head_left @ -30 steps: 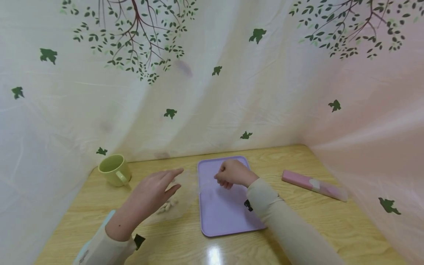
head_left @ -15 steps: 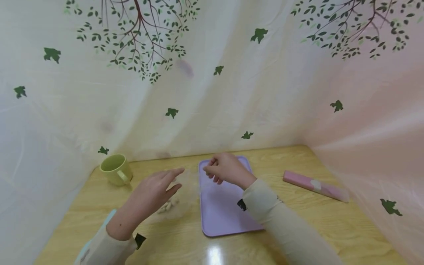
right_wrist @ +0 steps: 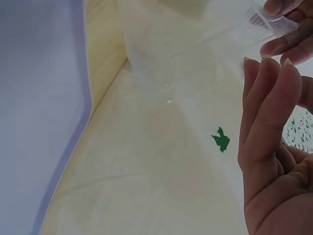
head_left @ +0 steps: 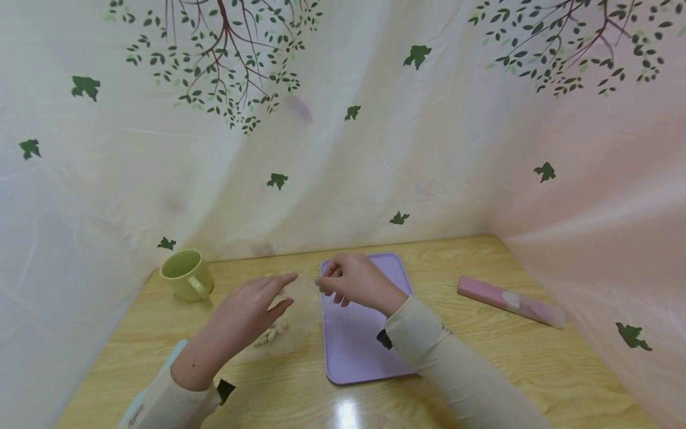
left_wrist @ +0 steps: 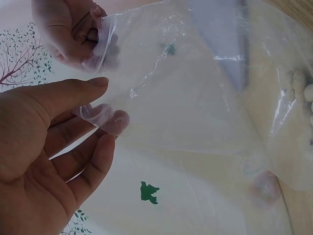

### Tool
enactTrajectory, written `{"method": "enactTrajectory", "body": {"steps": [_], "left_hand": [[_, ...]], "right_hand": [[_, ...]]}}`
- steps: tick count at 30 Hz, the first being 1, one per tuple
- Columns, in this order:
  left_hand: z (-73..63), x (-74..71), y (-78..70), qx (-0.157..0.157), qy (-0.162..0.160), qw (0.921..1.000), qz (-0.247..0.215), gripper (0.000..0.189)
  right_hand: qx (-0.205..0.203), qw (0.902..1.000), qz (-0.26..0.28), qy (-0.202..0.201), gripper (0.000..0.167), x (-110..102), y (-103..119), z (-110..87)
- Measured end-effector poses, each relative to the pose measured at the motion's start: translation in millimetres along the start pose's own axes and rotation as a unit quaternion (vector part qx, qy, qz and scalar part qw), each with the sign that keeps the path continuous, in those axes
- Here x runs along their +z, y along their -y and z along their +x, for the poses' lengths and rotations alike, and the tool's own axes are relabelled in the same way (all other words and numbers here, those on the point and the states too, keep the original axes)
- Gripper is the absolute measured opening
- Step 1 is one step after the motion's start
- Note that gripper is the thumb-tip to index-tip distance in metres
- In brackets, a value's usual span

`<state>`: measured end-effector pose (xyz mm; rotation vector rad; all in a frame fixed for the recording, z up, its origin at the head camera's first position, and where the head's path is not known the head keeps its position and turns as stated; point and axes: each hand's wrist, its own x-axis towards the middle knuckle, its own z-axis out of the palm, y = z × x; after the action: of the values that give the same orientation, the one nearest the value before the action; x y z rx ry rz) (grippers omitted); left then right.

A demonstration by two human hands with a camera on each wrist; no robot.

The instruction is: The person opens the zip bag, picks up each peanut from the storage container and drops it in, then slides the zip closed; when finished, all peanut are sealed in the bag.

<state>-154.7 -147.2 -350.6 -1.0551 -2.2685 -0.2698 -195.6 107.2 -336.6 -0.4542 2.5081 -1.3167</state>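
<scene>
A clear zip bag lies between my hands, with several pale, lumpy pieces like unshelled peanuts in its lower part. My left hand holds the zip edge at one side of the bag's mouth. In the left wrist view, its fingertips show through the plastic, with the thumb on the near side. My right hand is above the purple tray, fingers curled, and pinches the zip edge's other side; its fingertips show through the plastic in the left wrist view. Its thumb is hidden in the right wrist view.
A green mug stands at the back left. To the right lies a long pink box. A light-blue thing is mostly hidden under my left forearm. A printed curtain hangs behind the wooden table.
My right hand has moved left from over the middle of the tray to the bag's edge. The left hand has stayed in place on the bag.
</scene>
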Motion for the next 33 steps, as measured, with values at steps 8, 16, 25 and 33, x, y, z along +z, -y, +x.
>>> {"method": "enactTrajectory", "body": {"steps": [8,16,25,33], "left_hand": [[-0.3,0.2,-2.3,-0.002,0.001,1.0,0.003,0.056],[-1.8,-1.2,-3.3,-0.004,0.0,1.0,0.001,0.058],[-2.6,-0.8,2.2,-0.028,-0.004,0.9996,0.01,0.056],[-2.6,4.4,8.3,-0.049,0.002,0.9988,0.001,0.055]], "right_hand": [[0.004,0.9999,-0.008,-0.007,0.028,-5,1,-5.3],[0.005,0.9997,-0.017,-0.017,0.03,-10,-1,-9.4],[0.005,0.9997,-0.017,0.019,0.034,-6,-2,-16.9],[0.01,0.9948,-0.062,0.08,0.044,12,-7,-14.6]]}}
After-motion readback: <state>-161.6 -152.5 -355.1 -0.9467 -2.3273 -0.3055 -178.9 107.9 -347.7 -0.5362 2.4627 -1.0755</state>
